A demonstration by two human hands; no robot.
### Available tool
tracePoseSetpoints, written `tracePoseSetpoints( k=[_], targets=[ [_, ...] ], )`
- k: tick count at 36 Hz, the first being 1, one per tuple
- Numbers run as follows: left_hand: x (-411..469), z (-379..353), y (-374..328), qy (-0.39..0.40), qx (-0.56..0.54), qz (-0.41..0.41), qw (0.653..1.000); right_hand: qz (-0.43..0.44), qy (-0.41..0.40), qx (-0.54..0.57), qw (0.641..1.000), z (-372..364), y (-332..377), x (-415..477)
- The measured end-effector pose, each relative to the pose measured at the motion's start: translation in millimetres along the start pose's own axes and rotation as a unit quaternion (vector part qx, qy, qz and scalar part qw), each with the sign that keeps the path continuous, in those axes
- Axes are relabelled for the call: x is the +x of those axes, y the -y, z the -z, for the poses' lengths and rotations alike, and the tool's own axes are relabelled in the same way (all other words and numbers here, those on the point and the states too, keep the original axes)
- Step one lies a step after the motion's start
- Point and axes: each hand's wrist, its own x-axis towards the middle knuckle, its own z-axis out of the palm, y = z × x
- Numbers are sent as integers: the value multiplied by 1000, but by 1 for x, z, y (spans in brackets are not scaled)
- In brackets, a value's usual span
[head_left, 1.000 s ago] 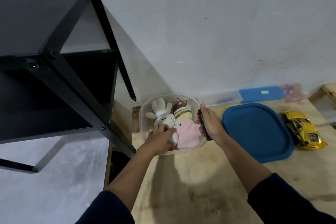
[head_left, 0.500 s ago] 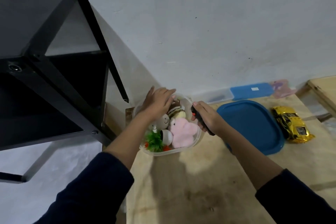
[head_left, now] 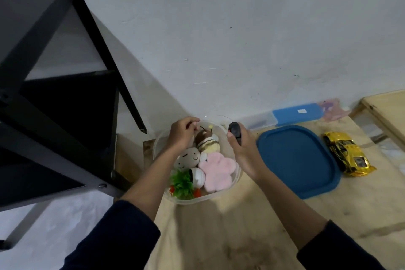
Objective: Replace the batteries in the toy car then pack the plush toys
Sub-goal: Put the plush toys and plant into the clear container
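Note:
A clear plastic container (head_left: pixel 235 178) sits on the wooden table at the wall. It holds several plush toys: a pink one (head_left: pixel 217 171), a striped bee (head_left: pixel 207 141), a beige smiling head (head_left: pixel 188 158) and a green leafy one (head_left: pixel 182 183). My left hand (head_left: pixel 182 134) presses into the container's far left part, fingers curled; what it grips is hidden. My right hand (head_left: pixel 243 151) hovers at the container's right rim, shut on a small black remote (head_left: pixel 234 131). The gold toy car (head_left: pixel 348 155) lies at the right, beside the blue lid (head_left: pixel 298 160).
A black metal shelf (head_left: pixel 54 99) stands close at the left, one leg near the container. A clear box with a blue lid (head_left: pixel 295 114) lies along the wall. A second wooden surface (head_left: pixel 388 109) is at the far right. Bare wood table (head_left: pixel 230 237) lies in front.
My left hand has moved from the container's near side to its far side, uncovering the green plush and the beige head. My right hand lifted the remote slightly higher.

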Motion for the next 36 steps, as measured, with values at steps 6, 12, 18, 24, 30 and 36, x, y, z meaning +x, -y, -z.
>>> tracePoseSetpoints(
  k=[6,12,18,24,30,36],
  targets=[
    [2,-6,27,-37,63,17,997,22,-33,-17,999,-30,1,-2],
    [-1,-9,46,-15,71,7,997,46,-73,-114,990,-55,-6,2],
    [-5,-14,65,22,134,-21,991,25,-67,-261,963,-66,-13,6],
    [-15,-14,69,42,159,-53,985,41,-28,-306,951,-69,-15,4],
    [-19,-16,67,67,269,-76,958,96,-8,-431,897,-64,-23,8],
    [-16,-19,81,89,370,-81,921,121,67,-416,899,-52,-20,10]
  ],
)
